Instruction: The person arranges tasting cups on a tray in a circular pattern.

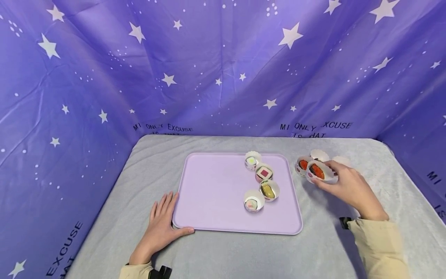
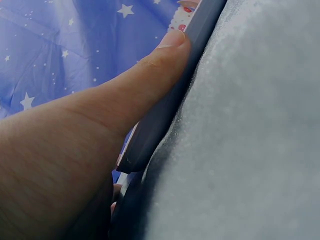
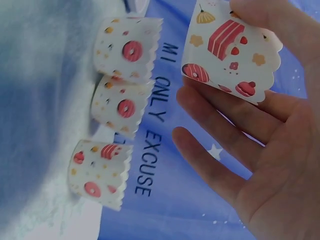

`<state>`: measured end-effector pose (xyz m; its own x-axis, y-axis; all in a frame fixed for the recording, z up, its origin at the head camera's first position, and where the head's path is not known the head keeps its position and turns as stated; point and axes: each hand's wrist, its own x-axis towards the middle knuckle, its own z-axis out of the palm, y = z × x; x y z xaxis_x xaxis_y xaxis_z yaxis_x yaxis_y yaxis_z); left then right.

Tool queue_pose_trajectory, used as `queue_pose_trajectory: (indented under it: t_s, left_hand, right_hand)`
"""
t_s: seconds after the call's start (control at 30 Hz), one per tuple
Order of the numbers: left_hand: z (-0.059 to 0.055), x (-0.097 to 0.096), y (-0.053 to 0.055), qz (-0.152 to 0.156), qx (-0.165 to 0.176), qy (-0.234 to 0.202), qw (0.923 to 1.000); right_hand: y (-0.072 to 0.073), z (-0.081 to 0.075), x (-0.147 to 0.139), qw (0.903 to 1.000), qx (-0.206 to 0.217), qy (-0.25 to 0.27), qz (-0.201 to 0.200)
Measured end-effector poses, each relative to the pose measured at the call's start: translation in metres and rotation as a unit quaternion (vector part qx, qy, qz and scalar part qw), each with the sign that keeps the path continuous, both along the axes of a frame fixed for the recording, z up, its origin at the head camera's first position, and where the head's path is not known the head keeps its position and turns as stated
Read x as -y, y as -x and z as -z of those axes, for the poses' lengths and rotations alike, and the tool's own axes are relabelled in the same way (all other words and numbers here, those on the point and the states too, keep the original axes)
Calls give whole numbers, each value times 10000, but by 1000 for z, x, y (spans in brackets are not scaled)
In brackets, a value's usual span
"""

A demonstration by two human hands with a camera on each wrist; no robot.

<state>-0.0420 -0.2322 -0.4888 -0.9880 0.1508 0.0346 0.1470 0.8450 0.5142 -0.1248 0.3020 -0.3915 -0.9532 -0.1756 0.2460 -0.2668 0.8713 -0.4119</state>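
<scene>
My right hand (image 1: 352, 188) pinches a white paper baking cup (image 3: 232, 52) printed with cake and donut pictures, thumb on one side and fingers on the other. Inside the cup is a red-topped sushi piece (image 1: 316, 171). The held cup is raised off the tablecloth, to the right of the lilac tray (image 1: 212, 186). At the tray's front left corner rests my left hand (image 1: 161, 224), fingers straight along the left side and thumb (image 2: 165, 55) against the front edge. On the tray's right half stand several similar cups, including one with a yellow-topped piece (image 1: 267, 190).
Three more cups stand on the grey cloth (image 1: 327, 248) right of the tray: one with a red-topped piece (image 1: 301, 165), one behind it (image 1: 319, 155), and one (image 1: 343, 160) partly hidden by my right hand. A purple star-patterned curtain (image 1: 223, 69) surrounds the table.
</scene>
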Motion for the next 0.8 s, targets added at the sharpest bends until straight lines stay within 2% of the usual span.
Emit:
queue_pose_trajectory:
  t_s: [0.3, 0.8]
  left_hand:
    - [2, 1, 0, -32, 70, 15, 10000]
    - [3, 1, -1, 3, -29, 14, 10000]
  right_hand:
    - [0, -7, 19, 9994, -262, -160, -165]
    - [7, -10, 54, 9979, -256, -197, -564]
